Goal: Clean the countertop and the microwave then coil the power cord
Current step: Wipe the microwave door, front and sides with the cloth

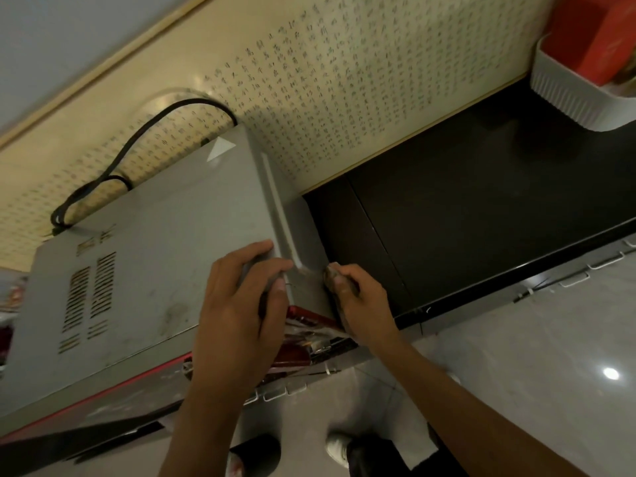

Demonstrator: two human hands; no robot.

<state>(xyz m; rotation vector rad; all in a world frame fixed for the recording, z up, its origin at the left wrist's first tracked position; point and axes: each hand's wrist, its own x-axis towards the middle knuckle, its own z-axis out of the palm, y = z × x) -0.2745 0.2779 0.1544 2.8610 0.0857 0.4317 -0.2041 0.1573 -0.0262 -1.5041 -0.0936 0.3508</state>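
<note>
The microwave (165,256) fills the left and centre of the frame, grey top facing the camera, sitting tilted across the view on the dark countertop (481,208). Vent slots run along its left part, and the top looks a bit smudged near the lower middle. Its red front edge shows along the bottom, under the hands.

The left hand (237,304) is on the microwave's near right corner, fingers curled over the edge and thumb down the side, so it's gripping that corner. The right hand (358,294) is just beside it, against the microwave's right side panel, fingers bunched round a small brownish cloth (335,275) pressed to the panel.

The black cord (137,149) loops up behind the microwave at upper left, against the cream wall (344,80) covered in rows of small printed characters.

At upper right, a white ribbed bin (571,94) sits on the countertop holding something red. Grey floor tiles and the person's shoes show along the bottom.
</note>
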